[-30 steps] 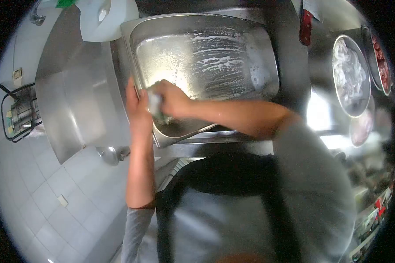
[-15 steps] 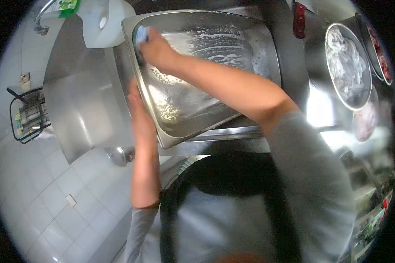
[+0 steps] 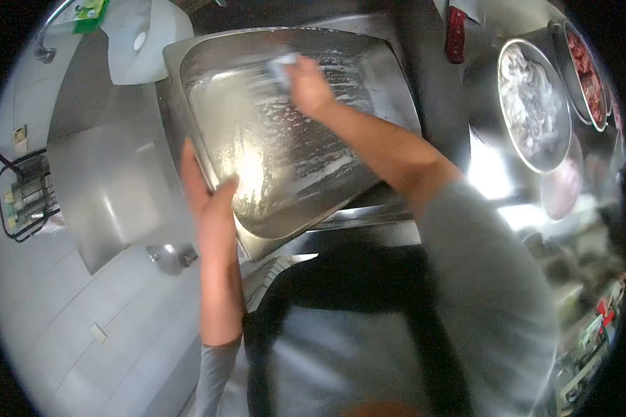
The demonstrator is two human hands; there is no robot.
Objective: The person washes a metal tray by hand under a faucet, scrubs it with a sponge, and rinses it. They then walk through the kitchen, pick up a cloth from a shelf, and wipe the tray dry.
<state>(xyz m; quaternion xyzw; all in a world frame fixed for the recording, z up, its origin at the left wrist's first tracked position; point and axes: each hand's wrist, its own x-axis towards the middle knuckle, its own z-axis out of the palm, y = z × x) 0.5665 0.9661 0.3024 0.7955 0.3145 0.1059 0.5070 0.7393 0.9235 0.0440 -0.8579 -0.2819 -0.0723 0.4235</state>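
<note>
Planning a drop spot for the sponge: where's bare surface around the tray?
Bare steel counter left of the tray, between the white jug and wire basket. Right side is crowded: bowls packed together. The left hand grips the tray's rim; the right hand presses the sponge inside.

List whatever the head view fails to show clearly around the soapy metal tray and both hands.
- Scrubbing pad in the right hand: motion-blurred, its kind unclear.
- Left hand palm: hidden behind the tray edge it holds.
- Tray's underside: faces away from the camera.
- Bowl contents at right: too blurred to identify.
</note>
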